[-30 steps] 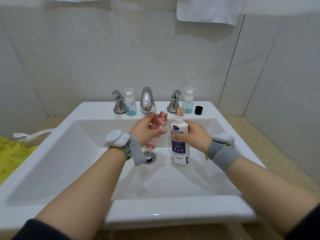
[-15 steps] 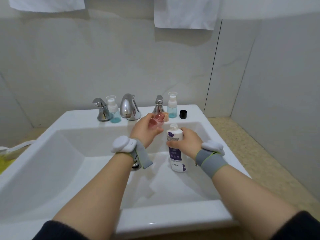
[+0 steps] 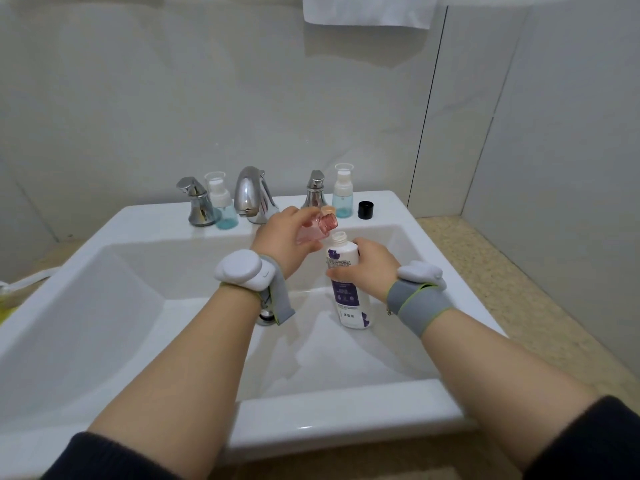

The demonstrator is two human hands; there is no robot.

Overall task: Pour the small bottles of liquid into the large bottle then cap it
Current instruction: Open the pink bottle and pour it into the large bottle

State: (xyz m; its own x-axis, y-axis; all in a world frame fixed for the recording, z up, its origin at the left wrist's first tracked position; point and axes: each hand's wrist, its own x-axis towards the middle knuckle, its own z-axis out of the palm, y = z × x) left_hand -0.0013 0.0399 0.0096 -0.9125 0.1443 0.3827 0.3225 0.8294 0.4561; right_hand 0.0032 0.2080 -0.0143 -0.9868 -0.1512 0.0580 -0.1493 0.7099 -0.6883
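Observation:
A large white bottle (image 3: 349, 299) with a purple label stands uncapped in the sink basin. My right hand (image 3: 370, 268) grips it around the upper body. My left hand (image 3: 282, 242) holds a small pink bottle (image 3: 320, 225), tilted on its side with its open mouth just above and left of the large bottle's neck. A black cap (image 3: 366, 209) lies on the sink ledge at the right. A small peach cap (image 3: 328, 210) shows just behind the pink bottle.
The white sink (image 3: 138, 306) has a chrome faucet (image 3: 251, 195) with two handles. Two small blue pump bottles (image 3: 221, 202) (image 3: 343, 192) stand on the ledge. A white towel (image 3: 367, 10) hangs above. A tiled wall rises close on the right.
My left hand has tipped the pink bottle from nearly upright to lying sideways, bringing its mouth to the large bottle's opening. My right hand keeps its hold. The camera view shifted.

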